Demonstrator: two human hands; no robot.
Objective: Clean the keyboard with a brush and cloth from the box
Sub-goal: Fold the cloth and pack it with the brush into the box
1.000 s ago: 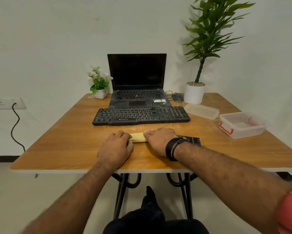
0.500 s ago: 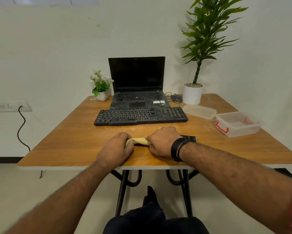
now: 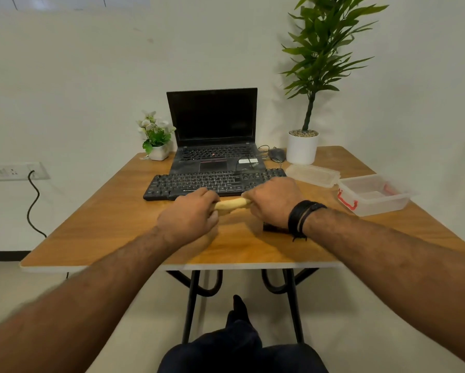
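Now the left hand [image 3: 189,220] and right hand [image 3: 273,201] each hold one end of the rolled cloth [image 3: 232,204], which lies left-to-right, with the keyboard [image 3: 199,183] just beyond it

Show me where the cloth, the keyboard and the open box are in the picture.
cloth [image 3: 232,203]: head view, on the yellow roll between the two hands.
keyboard [image 3: 199,183]: head view, on its middle keys.
box [image 3: 387,204]: head view, on its near clear wall.

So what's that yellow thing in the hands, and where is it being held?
A rolled yellow cloth. The left hand grips one end, the right hand the other, with the middle bare between them.
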